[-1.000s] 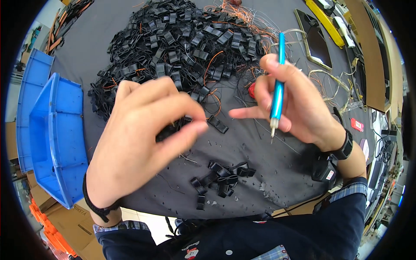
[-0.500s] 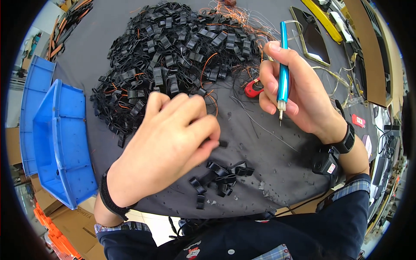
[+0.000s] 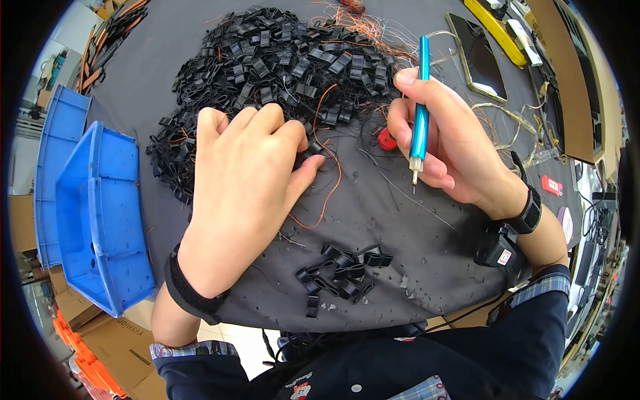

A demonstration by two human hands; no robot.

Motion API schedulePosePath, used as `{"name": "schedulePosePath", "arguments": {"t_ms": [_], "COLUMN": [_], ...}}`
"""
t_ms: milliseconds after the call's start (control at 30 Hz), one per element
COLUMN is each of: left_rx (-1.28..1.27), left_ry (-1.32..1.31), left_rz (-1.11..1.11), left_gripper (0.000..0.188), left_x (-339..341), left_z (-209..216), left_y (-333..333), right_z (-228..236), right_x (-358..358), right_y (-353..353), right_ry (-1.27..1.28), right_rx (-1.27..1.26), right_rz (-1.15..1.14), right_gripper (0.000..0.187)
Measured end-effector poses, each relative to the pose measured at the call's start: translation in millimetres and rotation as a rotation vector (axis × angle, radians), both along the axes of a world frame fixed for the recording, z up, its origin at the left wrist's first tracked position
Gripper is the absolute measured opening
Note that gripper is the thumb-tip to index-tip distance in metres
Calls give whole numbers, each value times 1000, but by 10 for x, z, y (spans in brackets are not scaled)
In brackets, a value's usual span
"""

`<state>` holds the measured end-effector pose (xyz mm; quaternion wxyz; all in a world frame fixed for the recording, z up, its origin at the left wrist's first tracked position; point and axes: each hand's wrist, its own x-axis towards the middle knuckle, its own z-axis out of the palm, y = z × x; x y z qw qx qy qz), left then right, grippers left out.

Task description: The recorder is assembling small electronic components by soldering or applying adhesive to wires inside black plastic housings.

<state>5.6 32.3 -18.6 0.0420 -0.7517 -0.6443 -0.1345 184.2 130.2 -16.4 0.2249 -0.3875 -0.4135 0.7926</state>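
Blue pen-like tool (image 3: 420, 123), long axis near-vertical, tip (image 3: 415, 178) down, right hand (image 3: 460, 140) gripping it, left hand (image 3: 243, 177), grip unclear

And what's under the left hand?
The left hand overlaps the pile of black loops; one black loop shows between its fingers. Anything beneath the palm is hidden.
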Motion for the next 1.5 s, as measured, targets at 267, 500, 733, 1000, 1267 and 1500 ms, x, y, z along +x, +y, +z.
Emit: {"name": "schedulePosePath", "arguments": {"t_ms": [267,500,733,1000,1267,1500], "left_rx": [-75,-174,-244,-261,-271,-272], "left_ry": [-95,-192,-202,-94,-94,-74], "left_rz": [-195,-189,-173,-131,-123,-116], "left_gripper": [17,22,26,18,17,17], "left_x": [246,238,-21,4,-4,6], "left_z": [40,-1,14,74,52,53], "left_y": [-97,-125,-102,-76,-54,-51], "right_z": [42,-55,-179,-316,-272,-257], "right_x": [-7,1,-4,-2,-4,-23], "right_y": [-1,-16,-211,-347,-319,-324], "right_ry": [-25,8,26,95,-36,-112], "right_rx": [45,132,401,655,625,602], "right_rz": [-65,-35,-58,14,42,41], "right_gripper": [48,40,22,23,26,29]}}
